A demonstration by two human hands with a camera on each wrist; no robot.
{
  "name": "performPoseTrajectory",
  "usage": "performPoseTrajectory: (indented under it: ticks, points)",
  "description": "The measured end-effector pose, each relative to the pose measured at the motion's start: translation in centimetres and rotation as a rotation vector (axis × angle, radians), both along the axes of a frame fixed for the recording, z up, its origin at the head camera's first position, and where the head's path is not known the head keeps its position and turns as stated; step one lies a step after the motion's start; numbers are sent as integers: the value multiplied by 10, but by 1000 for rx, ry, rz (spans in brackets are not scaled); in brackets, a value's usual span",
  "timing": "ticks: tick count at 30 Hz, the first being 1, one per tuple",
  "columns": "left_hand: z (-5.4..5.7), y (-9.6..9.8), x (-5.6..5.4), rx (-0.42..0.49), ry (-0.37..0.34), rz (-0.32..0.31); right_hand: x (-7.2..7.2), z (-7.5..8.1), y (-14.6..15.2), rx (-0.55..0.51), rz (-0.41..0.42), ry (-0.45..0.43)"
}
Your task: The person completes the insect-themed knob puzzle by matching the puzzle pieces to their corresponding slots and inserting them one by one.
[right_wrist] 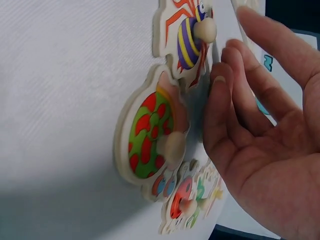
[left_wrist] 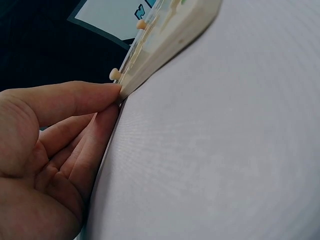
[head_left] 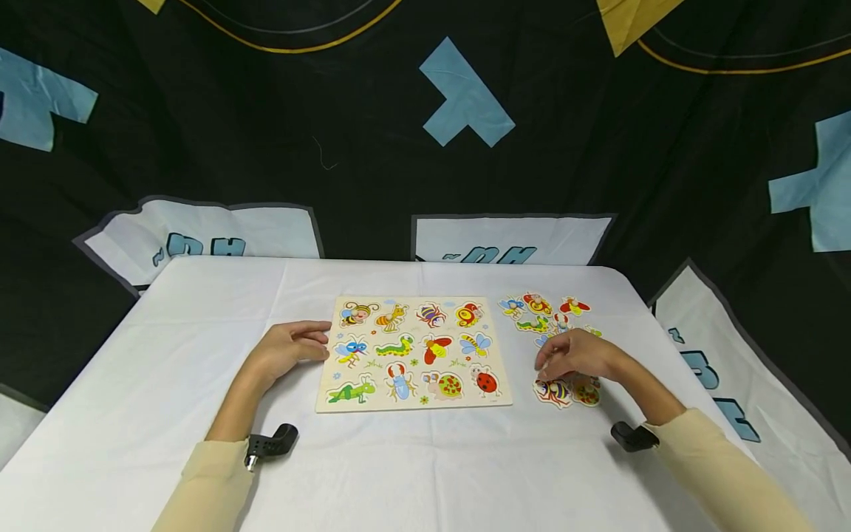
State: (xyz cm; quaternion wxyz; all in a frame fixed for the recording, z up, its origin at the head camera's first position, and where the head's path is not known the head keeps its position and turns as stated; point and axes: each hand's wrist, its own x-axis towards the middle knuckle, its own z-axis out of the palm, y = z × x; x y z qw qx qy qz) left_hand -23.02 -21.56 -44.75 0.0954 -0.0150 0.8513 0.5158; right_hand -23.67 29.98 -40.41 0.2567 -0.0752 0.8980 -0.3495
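Note:
A flat wooden puzzle board (head_left: 411,373) printed with coloured insects lies on the table. At its left edge is my left hand (head_left: 292,343), the fingertips touching the rim. In the left wrist view, thumb and finger meet at a corner of the board, and wooden knobs (left_wrist: 115,74) stand up from its face. Over loose puzzle pieces to the right of the board hovers my right hand (head_left: 577,355), its fingers loosely bent and holding nothing. Close to its fingertips is the striped spider piece (right_wrist: 188,42) with a round knob. The green-and-red snail piece (right_wrist: 145,132) lies beside it.
More loose pieces lie beyond my right hand, among them a caterpillar piece (head_left: 532,325) and a red-winged insect piece (head_left: 574,306); some overlap. A white cloth covers the table (head_left: 372,473). Dark fabric (head_left: 266,148) hangs behind the far edge.

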Motion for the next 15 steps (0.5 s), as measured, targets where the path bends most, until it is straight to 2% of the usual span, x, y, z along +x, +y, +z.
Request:
performPoseTrajectory:
  ticks: [8,15]
  points:
    - [-1,-1,0,3,2,6,2,-2,10,-96,79,-103]
    - [-1,0,-1,11,0,4,2,-4,15,-73,131,-114]
